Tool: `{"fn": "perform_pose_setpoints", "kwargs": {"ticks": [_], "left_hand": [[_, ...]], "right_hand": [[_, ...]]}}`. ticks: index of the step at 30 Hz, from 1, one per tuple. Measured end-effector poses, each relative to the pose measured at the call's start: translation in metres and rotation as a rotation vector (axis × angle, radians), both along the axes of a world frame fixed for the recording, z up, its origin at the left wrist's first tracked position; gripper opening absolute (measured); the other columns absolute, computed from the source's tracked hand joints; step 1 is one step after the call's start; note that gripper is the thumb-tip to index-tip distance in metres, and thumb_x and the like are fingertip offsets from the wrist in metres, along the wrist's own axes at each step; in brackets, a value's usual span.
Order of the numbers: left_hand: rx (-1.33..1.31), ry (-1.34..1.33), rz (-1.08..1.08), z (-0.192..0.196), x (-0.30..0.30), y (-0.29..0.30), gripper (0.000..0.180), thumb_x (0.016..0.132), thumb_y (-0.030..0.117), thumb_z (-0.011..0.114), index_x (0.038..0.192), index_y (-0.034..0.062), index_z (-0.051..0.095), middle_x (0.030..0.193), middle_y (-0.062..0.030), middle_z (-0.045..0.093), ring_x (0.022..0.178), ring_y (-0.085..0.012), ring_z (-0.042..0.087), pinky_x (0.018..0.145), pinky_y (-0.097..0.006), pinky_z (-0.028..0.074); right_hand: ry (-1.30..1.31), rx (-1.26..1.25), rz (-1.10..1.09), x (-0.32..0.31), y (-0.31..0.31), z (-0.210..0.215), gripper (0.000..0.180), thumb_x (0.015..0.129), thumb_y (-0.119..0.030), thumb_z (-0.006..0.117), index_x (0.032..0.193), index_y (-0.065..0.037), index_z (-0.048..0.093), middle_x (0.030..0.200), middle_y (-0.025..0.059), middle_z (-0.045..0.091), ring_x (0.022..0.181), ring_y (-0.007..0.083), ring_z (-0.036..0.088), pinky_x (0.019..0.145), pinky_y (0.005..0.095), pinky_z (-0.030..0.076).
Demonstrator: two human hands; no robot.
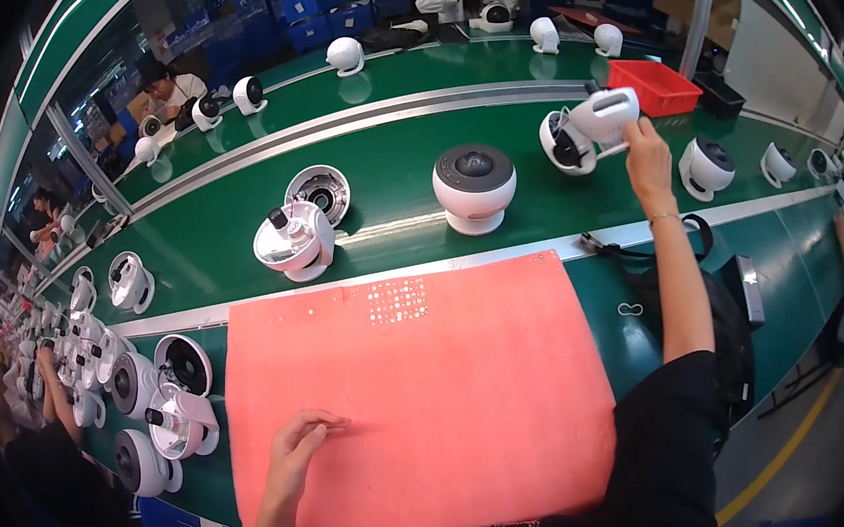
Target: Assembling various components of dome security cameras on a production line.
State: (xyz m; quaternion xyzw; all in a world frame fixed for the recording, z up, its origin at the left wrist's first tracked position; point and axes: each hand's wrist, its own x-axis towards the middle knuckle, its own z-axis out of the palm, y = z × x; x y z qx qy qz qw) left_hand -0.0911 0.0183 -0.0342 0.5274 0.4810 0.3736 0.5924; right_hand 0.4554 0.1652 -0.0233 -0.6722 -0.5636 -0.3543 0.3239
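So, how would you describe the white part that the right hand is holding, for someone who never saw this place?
Find the green conveyor belt and follow it right to the red bin. Just left of the bin, the right hand holds a white housing piece. It alone is lifted off the belt, above an open round shell.

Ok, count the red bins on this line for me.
1. The red bin sits on the green belt at its far side, just beyond the right hand, which holds a white housing part. More could be hidden outside the view.
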Motion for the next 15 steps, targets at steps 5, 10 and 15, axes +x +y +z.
{"fn": "perform_pose_setpoints", "kwargs": {"ticks": [5,10,15], "left_hand": [[-0.007,-0.026,-0.042,0.006,0.001,-0.009,0.018,0.087,0.004,0.045,0.099,-0.0053,0.054,0.100,-0.0163,0.061,0.098,-0.0233,0.058,0.090,-0.033,0.043],[-0.106,-0.455,-0.211,0.015,0.003,-0.012,0.051,0.085,0.035,0.051,0.119,-0.0031,0.043,0.122,-0.0236,0.047,0.116,-0.0347,0.046,0.093,-0.043,0.040],[-0.375,-0.916,-0.368,0.033,0.026,0.005,0.090,0.076,0.066,0.046,0.141,0.0101,0.018,0.144,-0.0212,0.016,0.131,-0.0392,0.021,0.097,-0.060,0.028]], "right_hand": [[-0.194,0.085,0.104,-0.016,-0.030,0.060,0.012,0.073,0.004,0.050,0.081,-0.004,0.047,0.078,0.0132,0.049,0.074,0.0343,0.057,0.059,0.0414,0.046],[-0.296,0.255,0.378,-0.074,-0.063,0.112,0.017,0.065,0.007,0.060,0.077,0.000,0.051,0.074,0.0101,0.050,0.064,0.0278,0.055,0.055,0.0323,0.046],[-0.312,0.227,0.797,-0.177,-0.090,0.125,0.020,0.056,0.006,0.066,0.069,0.006,0.052,0.079,0.0160,0.058,0.077,0.0275,0.062,0.065,0.0298,0.052]]}}
